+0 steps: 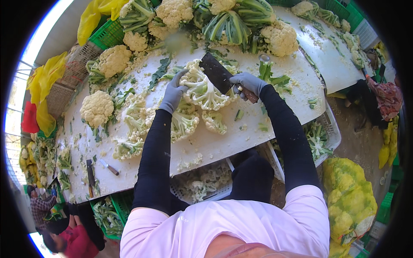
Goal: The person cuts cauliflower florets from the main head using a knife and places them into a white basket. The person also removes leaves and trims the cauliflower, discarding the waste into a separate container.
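Observation:
My left hand (174, 91), in a grey glove, grips the left side of a cut cauliflower head (204, 86), its florets and pale stems turned up. In my right hand (247, 85), gloved too, is the handle of a dark cleaver (215, 72); its broad blade lies over the right part of that head and hides some of it. Cut cauliflower pieces (183, 123) lie beside and below my left forearm, and a smaller floret piece (214, 122) sits just below the held head.
Whole cauliflowers (96, 108) line the far and left parts of the white table (206, 151). A small knife (109, 167) and another cleaver (90, 177) lie at the left. Crates (209, 187) of pieces stand under the near edge. A filled yellow net bag (348, 200) stands right; other people are at both sides.

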`<state>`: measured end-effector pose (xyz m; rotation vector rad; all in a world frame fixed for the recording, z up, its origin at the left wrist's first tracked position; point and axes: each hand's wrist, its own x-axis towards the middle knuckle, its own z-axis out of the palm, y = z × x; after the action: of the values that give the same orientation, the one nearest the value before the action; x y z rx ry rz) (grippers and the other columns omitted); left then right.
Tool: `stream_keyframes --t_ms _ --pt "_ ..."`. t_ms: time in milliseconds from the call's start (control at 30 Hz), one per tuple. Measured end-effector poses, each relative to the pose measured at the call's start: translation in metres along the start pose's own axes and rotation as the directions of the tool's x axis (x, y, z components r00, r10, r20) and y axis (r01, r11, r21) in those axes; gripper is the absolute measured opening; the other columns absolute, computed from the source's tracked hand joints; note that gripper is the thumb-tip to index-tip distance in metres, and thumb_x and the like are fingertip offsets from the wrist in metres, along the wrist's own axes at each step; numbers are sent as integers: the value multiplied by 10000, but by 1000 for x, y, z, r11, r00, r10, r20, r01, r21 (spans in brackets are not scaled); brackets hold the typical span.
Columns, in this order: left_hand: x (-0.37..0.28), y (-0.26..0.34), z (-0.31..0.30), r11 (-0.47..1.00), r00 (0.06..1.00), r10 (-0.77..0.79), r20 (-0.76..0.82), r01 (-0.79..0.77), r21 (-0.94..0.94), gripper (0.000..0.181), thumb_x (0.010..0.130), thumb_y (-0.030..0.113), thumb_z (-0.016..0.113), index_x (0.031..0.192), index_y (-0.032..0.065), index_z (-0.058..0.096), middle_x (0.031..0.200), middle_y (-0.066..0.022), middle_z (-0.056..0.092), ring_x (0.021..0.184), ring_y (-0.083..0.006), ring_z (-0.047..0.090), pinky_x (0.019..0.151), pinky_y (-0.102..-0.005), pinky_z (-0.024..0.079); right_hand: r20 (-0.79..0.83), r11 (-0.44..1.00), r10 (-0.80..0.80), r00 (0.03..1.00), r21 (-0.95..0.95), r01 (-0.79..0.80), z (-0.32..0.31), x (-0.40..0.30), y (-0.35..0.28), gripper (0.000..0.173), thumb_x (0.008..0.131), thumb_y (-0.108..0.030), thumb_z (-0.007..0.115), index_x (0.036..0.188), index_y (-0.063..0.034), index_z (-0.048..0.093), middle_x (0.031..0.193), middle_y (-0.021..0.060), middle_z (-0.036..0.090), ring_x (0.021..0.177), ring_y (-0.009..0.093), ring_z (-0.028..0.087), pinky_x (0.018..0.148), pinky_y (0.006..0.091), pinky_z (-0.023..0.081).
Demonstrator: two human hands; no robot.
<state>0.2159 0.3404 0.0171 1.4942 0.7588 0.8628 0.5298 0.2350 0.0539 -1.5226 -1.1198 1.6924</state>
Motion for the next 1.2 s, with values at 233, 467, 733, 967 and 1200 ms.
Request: stream_keyframes --t_ms 233,467,733,967,1200 --pt "0 8 2 993 997 -49 65 56 -102 718 746 -189 476 1423 32 567 1479 -57 540 1345 -145 499 1060 -249 446 -180 994 16 984 -106 -36 6 -54 1 307 999 -306 554 1107 -28 624 734 94 604 476 224 586 412 387 470" --pt "-24 14 23 930 942 334 -19 -326 170 716 694 -214 403 1319 46 638 1607 -175 411 1516 -250 351 1217 -311 268 -326 976 -143 934 -204 78 74 -23 13 331 982 -293 493 1031 -2 642 680 112 620 464 228 612 410 382 479" --pt "-50 29 -75 865 960 236 -150 -137 483 703 827 18 620 1506 14 439 1551 -147 473 1457 -249 414 1202 -349 306 -245 990 -130 961 -83 113 41 -4 -8 251 1019 -282 517 1041 -47 602 668 37 558 448 153 537 396 329 417" --pt "-164 53 24 326 887 460 -25 -143 934 788 852 304 748 1544 112 422 1595 -227 357 1502 -433 284 1221 -570 202 -582 935 -292 759 -7 354 53 -110 -21 276 1017 -299 539 1022 -30 602 691 53 586 458 159 564 431 314 468" --pt "-165 -29 102 180 970 242 -9 -36 983 790 822 395 746 1545 342 430 1613 -153 339 1485 -450 265 1147 -725 147 -686 970 -52 726 137 199 -16 -125 65 299 973 -336 581 1049 -48 603 725 87 593 499 200 592 431 358 500"
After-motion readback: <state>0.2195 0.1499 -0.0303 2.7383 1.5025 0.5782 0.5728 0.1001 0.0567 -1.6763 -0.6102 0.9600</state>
